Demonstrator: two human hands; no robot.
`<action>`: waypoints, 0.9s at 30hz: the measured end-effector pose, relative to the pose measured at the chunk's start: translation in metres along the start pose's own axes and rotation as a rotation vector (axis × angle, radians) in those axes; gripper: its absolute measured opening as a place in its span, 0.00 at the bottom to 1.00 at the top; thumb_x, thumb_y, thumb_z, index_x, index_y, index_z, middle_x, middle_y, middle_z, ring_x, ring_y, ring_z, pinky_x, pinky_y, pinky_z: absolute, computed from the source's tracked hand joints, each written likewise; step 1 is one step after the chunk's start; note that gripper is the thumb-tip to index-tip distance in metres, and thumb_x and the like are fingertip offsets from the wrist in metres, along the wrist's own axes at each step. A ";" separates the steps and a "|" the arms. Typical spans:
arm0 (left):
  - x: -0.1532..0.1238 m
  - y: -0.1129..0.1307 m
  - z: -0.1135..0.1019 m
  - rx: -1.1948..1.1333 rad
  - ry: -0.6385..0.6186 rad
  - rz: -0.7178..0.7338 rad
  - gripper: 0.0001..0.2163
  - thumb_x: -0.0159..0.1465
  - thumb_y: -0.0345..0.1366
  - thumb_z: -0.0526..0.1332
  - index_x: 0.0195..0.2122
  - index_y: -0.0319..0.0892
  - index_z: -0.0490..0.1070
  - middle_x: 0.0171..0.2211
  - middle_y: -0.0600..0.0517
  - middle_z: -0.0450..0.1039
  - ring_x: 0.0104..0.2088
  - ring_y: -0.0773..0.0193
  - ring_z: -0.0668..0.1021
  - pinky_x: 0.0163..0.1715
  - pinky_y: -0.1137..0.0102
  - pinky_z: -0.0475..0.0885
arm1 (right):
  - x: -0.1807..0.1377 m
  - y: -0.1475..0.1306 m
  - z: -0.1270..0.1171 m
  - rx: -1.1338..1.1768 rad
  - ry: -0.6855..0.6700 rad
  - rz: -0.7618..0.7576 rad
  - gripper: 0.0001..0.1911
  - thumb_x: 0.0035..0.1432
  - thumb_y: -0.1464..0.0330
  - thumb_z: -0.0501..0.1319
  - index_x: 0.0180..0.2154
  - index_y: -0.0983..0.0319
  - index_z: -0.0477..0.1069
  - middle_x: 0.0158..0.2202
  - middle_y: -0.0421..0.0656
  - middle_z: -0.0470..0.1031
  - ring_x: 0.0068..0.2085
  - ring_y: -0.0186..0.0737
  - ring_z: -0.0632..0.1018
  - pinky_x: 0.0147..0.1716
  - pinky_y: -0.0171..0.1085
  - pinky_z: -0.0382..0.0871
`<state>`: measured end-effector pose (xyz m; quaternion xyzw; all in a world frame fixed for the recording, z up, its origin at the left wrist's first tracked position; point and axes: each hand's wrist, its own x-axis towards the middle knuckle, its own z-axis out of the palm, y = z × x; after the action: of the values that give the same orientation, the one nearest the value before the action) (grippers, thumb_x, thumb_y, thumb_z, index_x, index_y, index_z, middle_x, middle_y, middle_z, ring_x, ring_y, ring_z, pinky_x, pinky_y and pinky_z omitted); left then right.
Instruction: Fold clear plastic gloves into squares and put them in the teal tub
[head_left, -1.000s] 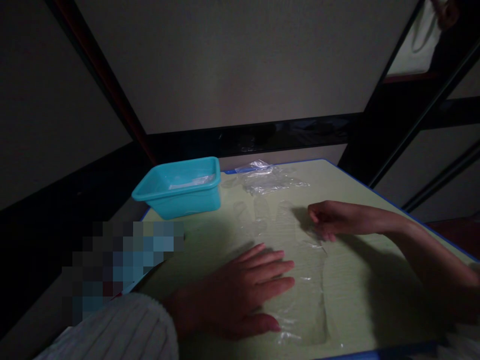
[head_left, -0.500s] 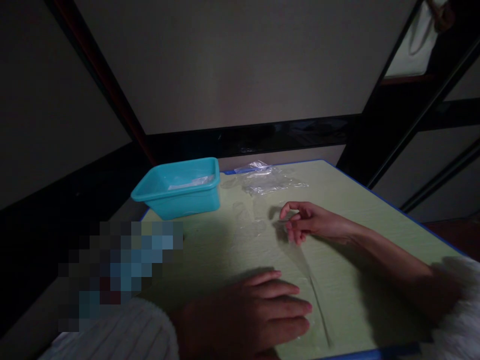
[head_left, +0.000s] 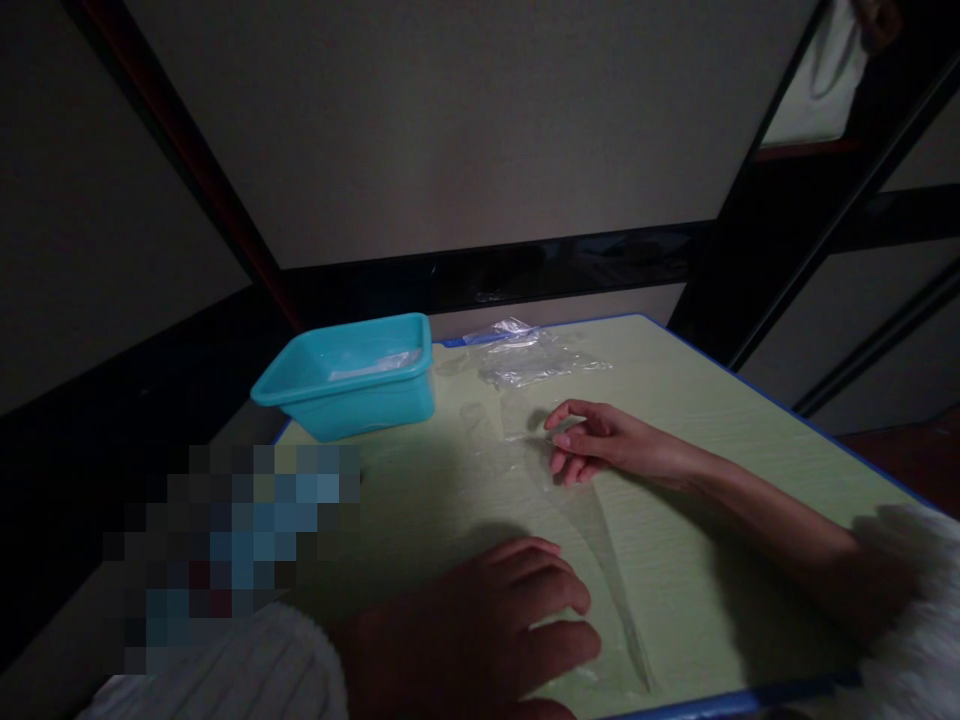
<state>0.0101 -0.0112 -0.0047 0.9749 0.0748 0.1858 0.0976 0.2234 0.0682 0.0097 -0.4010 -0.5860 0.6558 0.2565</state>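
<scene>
A thin, clear plastic glove (head_left: 592, 535) lies flattened on the table, its finger-shaped lobes pointing toward the far side. Its see-through outline is hard to follow. My right hand (head_left: 592, 442) is at its far right part, fingers curled and thumb bent in, apparently pinching the film. Over the near left part of the glove, my left hand (head_left: 517, 620) is palm down with its fingers spread and slightly bent. No object shows in the left hand.
A turquoise plastic basket (head_left: 360, 400) with white paper-like pieces in it stands at the table's back left. Crumpled clear plastic (head_left: 525, 355) lies at the back edge. The pale table (head_left: 750, 450) has a blue rim, with cabinet panels (head_left: 465, 130) behind.
My left hand has drawn back slightly, its fingers bending more. My right hand has shifted a little to the left, and the raised edge of the glove has become looser and more curved.
</scene>
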 end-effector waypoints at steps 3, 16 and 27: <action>0.002 0.001 -0.004 0.031 -0.077 -0.014 0.20 0.68 0.46 0.44 0.47 0.36 0.66 0.49 0.45 0.70 0.51 0.59 0.69 0.57 0.63 0.56 | -0.001 0.000 -0.002 -0.013 -0.018 -0.016 0.18 0.52 0.61 0.64 0.38 0.64 0.60 0.27 0.41 0.76 0.24 0.30 0.76 0.23 0.29 0.68; 0.011 0.005 -0.016 -0.012 -0.349 -0.003 0.22 0.69 0.45 0.42 0.58 0.39 0.57 0.60 0.49 0.58 0.62 0.59 0.57 0.60 0.58 0.50 | 0.003 0.007 0.000 0.061 -0.150 -0.071 0.15 0.53 0.68 0.64 0.40 0.65 0.62 0.32 0.42 0.76 0.32 0.29 0.77 0.34 0.30 0.70; 0.014 0.008 -0.020 0.016 -0.399 0.030 0.22 0.68 0.45 0.41 0.57 0.38 0.58 0.60 0.50 0.59 0.61 0.58 0.59 0.60 0.59 0.51 | -0.007 -0.007 -0.008 -0.054 -0.332 -0.027 0.13 0.55 0.61 0.62 0.30 0.63 0.61 0.23 0.39 0.76 0.24 0.30 0.77 0.23 0.29 0.69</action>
<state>0.0163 -0.0129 0.0206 0.9941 0.0411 -0.0104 0.1001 0.2330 0.0689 0.0186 -0.2862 -0.6431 0.6934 0.1539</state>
